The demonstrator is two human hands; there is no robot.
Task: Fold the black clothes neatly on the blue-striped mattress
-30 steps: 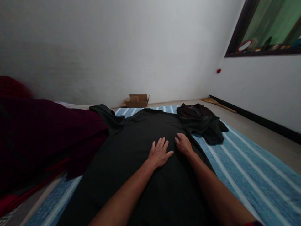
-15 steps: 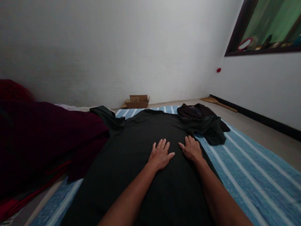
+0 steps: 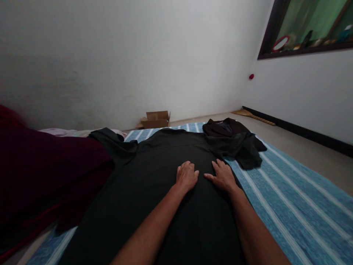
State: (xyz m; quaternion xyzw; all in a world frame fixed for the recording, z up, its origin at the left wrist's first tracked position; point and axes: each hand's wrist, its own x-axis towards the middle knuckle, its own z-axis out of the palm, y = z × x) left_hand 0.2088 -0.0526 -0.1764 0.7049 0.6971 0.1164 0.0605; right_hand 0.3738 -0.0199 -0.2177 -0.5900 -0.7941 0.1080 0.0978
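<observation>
A dark long-tailed shirt (image 3: 154,176) lies spread out back side up, its collar at the far end and its sleeves out to both sides. On its upper back, my left hand (image 3: 186,176) is closed, with bent fingers pressed into the cloth and fingertips hidden. Just to the right, my right hand (image 3: 223,176) lies on the same shirt near its side edge, fingers spread and thumb pointing left. A gap of cloth separates the two hands.
A blue striped sheet (image 3: 286,198) lies beneath. Maroon cloth (image 3: 49,165) is heaped at left, touching the left sleeve. A dark brown garment (image 3: 231,127) lies by the right sleeve. Beyond are a cardboard box (image 3: 156,119), a wall (image 3: 138,55) and a window frame (image 3: 268,36).
My left hand has gone from flat with spread fingers to curled. My right hand's thumb sticks out further left. The view has shifted slightly; the shirt still lies spread.
</observation>
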